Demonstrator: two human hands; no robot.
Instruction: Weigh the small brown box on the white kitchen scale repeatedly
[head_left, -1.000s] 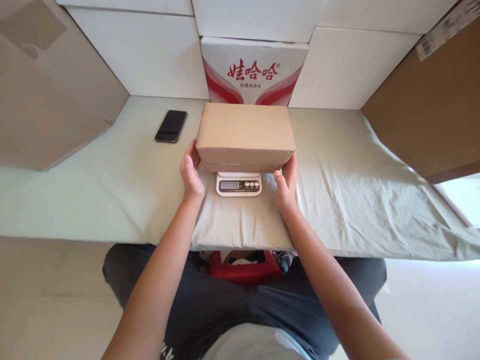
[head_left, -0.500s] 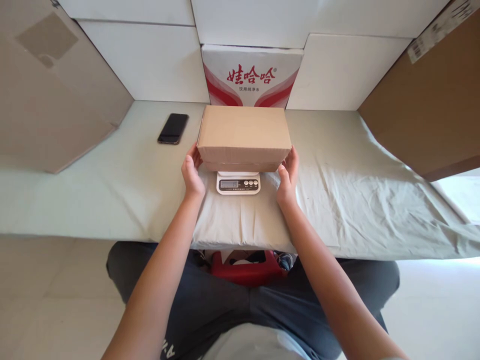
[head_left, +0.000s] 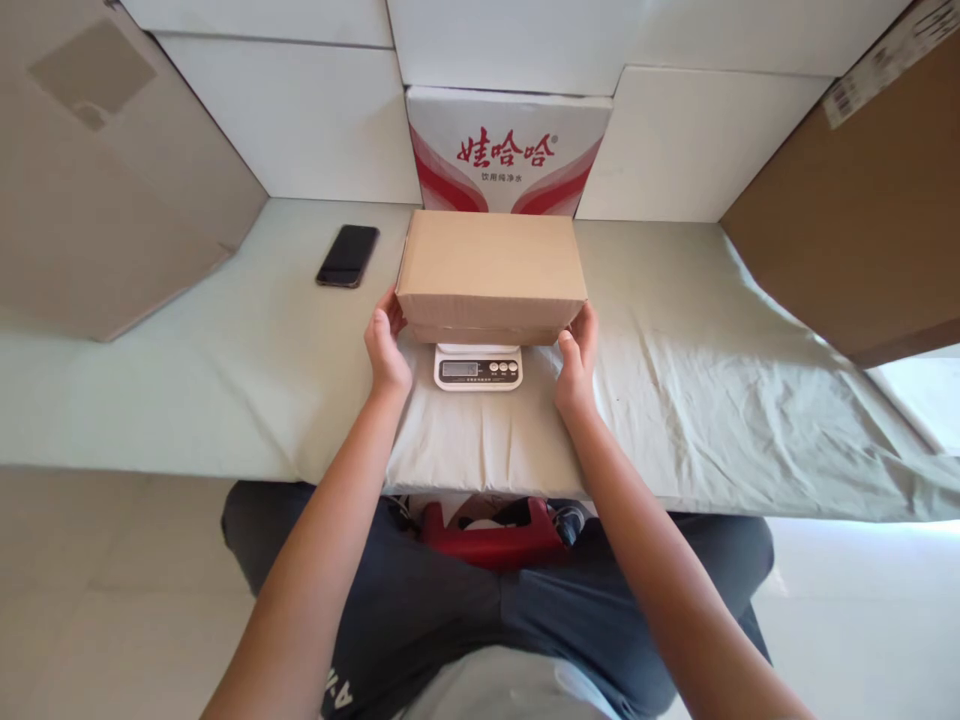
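Note:
A brown cardboard box point(head_left: 491, 265) sits over a small white digital kitchen scale point(head_left: 478, 374), hiding most of its platform. The scale's display and round buttons show at the front; the reading is too faint to make out surely. My left hand point(head_left: 387, 338) is at the box's lower left side, thumb in front and fingers partly hidden behind the edge. At the lower right side, my right hand point(head_left: 577, 355) grips the box in the same way. Both hands hold the box between them, their fingertips out of sight.
A black smartphone point(head_left: 348, 256) lies on the pale green cloth point(head_left: 225, 400) to the left. Behind stands a white-and-red carton point(head_left: 510, 150) among white boxes. Large cardboard boxes flank the table at left point(head_left: 120, 200) and right point(head_left: 847, 220). A red stool point(head_left: 495, 543) shows below the edge.
Hands, box and scale hold nearly the same places. The view has shifted very slightly, and my right knee has moved a little inward.

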